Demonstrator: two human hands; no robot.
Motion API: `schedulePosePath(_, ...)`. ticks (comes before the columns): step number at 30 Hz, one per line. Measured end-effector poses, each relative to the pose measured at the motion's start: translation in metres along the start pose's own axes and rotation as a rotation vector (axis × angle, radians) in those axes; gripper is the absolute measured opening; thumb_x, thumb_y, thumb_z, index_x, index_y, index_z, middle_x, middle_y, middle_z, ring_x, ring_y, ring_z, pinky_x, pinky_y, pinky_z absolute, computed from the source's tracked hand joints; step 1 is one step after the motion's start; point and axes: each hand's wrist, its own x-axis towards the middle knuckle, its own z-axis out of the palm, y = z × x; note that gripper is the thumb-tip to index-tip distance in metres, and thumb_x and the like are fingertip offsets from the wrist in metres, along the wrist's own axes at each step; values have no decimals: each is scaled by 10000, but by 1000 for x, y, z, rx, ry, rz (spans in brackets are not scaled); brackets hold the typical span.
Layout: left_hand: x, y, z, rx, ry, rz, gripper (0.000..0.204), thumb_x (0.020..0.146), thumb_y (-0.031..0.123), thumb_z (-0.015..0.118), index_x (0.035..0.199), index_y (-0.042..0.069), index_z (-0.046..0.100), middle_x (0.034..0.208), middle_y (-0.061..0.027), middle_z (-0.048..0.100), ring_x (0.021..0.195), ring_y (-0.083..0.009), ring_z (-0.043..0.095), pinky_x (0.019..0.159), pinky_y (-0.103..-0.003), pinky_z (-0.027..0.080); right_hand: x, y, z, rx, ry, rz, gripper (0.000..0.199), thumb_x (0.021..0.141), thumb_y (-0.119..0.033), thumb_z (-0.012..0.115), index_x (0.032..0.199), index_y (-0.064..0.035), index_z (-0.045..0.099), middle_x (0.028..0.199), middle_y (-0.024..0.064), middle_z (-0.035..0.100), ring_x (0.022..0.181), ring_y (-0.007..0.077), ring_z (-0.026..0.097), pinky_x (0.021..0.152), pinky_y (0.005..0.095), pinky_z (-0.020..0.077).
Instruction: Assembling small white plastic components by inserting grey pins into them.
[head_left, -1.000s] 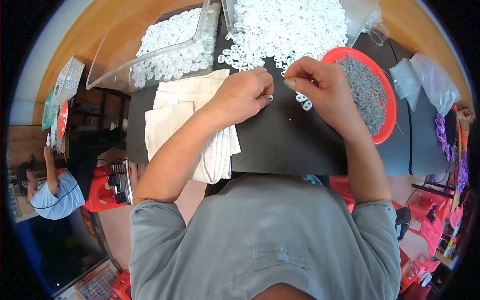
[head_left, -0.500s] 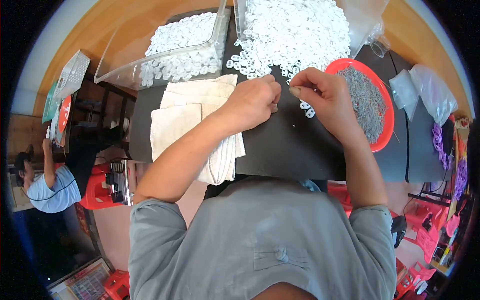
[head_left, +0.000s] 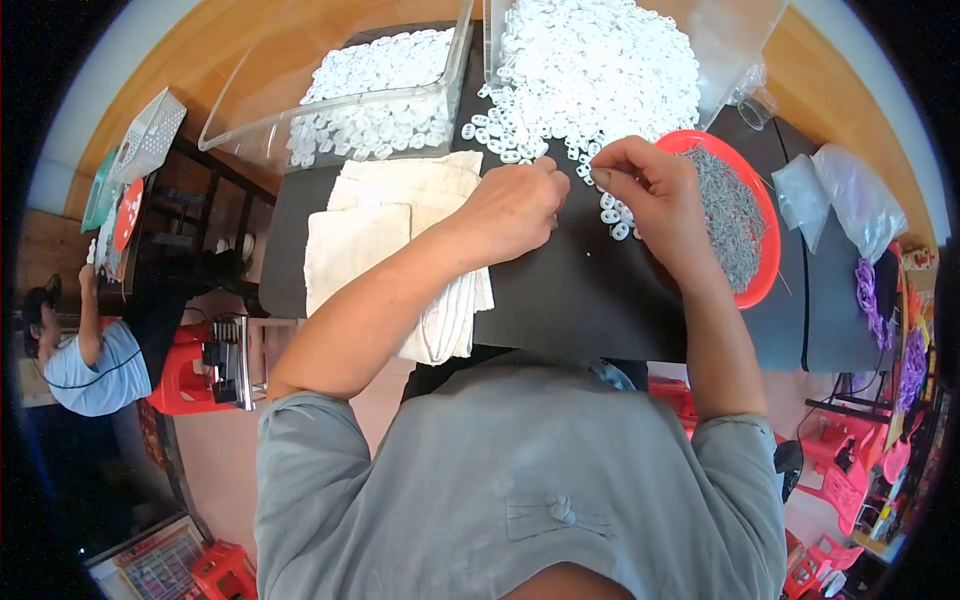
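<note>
My left hand [head_left: 515, 208] is closed above the dark table, its fingers curled together at the near edge of a heap of small white plastic pieces with holes [head_left: 600, 75]. Whatever those fingers grip is hidden. Close by on the right, my right hand [head_left: 660, 195] pinches thumb against forefinger; anything between the tips is too small to name. A few loose white pieces [head_left: 615, 215] lie beside it. Partly behind that hand stands a red basin [head_left: 768, 262] filled with thin grey pieces [head_left: 735, 215]. Folded cream cloths [head_left: 355, 250] lie under my left forearm.
A clear plastic box [head_left: 330, 115] with more white pieces stands at the far left. Clear plastic bags [head_left: 860, 200] lie at the right. Another person [head_left: 100, 365] sits at a side table on the left. Red stools [head_left: 185, 375] stand on the floor.
My hands have shifted only slightly, the left fingers turning a little and the right pinch rising slightly. The whole view has moved a bit. The other person's arm is lower.
</note>
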Motion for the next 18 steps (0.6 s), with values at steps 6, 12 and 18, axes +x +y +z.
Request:
schedulePosePath(6,1,2,-3,-54,-23,-11,82,719,36,639,771,6,584,804,-151,609,788,-359,609,683,-433,473,1,1,-1,-51,4,-11,71,839,-28,655,894,13,636,739,-10,623,694,46,545,620,206,425)
schedulePosePath(12,5,-12,-2,-453,35,-217,125,715,18,688,833,8,648,711,-71,629,637,-202,592,578,-329,463,2,7,-1,10,32,-25,68,848,-32,649,897,13,636,739,-22,607,675,39,518,610,201,416)
schedulePosePath(18,14,5,-30,-1131,242,-457,82,843,11,647,894,-45,617,741,-92,633,553,-131,580,421,-246,435,2,6,-1,374,82,97,74,839,-56,645,889,-2,647,706,-1,612,623,63,527,561,212,419)
